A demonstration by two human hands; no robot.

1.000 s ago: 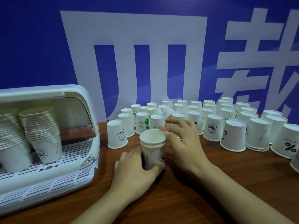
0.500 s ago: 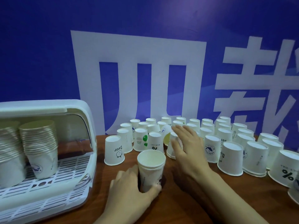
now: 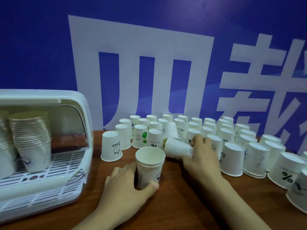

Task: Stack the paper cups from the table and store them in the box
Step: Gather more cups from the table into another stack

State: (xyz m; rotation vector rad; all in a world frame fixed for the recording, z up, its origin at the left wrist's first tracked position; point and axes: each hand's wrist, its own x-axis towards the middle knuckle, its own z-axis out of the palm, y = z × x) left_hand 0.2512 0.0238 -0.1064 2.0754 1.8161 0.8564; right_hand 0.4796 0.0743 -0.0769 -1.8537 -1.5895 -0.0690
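A short stack of upright paper cups (image 3: 150,165) stands on the wooden table near the front, and my left hand (image 3: 126,188) grips its base. My right hand (image 3: 201,156) holds a single paper cup (image 3: 177,149) tipped on its side, its bottom pointing left toward the stack. Behind it, several rows of upside-down paper cups (image 3: 232,156) cover the table's back and right. The white plastic box (image 3: 73,123) stands open at the left, with tall stacks of cups (image 3: 31,138) inside on its slatted tray.
A blue wall with large white characters (image 3: 141,67) rises right behind the cups. One upside-down cup marked "Bear" (image 3: 111,148) stands between the box and the stack. Bare brown tabletop (image 3: 174,205) lies between my forearms.
My right hand reached into the rows, took one upside-down cup and tipped it sideways, drawing it toward the stack. My left hand kept hold of the stack. The camera tilted up slightly.
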